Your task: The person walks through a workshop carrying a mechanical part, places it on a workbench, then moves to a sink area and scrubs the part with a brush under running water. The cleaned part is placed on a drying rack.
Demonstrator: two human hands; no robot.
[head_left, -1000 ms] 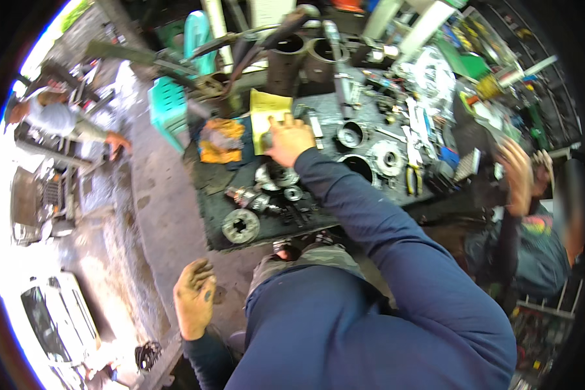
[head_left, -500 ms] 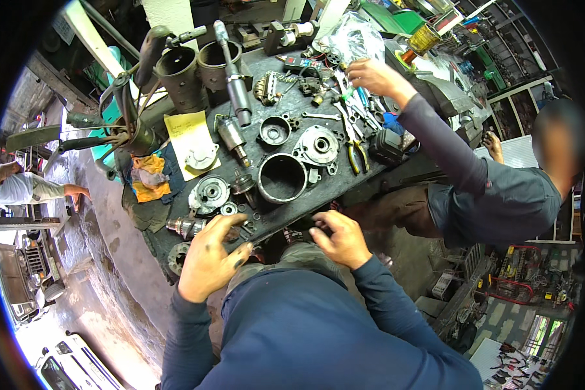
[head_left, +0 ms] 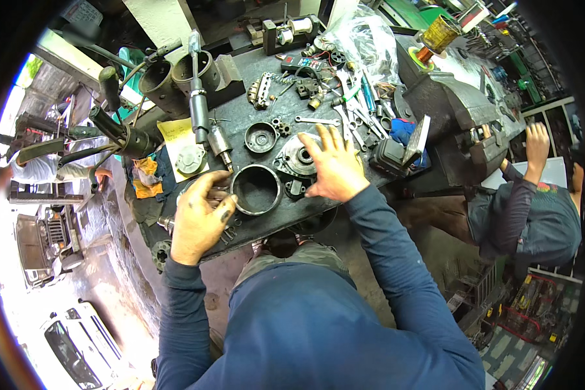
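My left hand point(head_left: 201, 221) hovers over the bench's near edge with bent fingers, its thumb apart from them. Its fingertips are beside an open metal cylinder housing point(head_left: 256, 190), and it hides the small parts beneath. My right hand point(head_left: 339, 166) is spread wide above a round metal end cover point(head_left: 297, 157), which it partly hides. Whether the fingers touch the cover is unclear. Beyond the housing stand a smaller round cup-shaped part point(head_left: 260, 137) and a cylindrical solenoid-like part point(head_left: 219, 142). A pale round cap point(head_left: 191, 160) lies on yellow paper point(head_left: 177, 134).
Wrenches and other hand tools point(head_left: 364, 110) crowd the bench's right side, by a black box point(head_left: 391, 155). Two metal cylinders point(head_left: 193, 70) and a long tool point(head_left: 199, 107) stand at the back left. A co-worker's hand point(head_left: 537, 144) is raised at the right.
Both my hands have moved forward over the bench, the right one spreading above the end cover. The co-worker's arm has drawn back from the tools to the right. The whole view has shifted.
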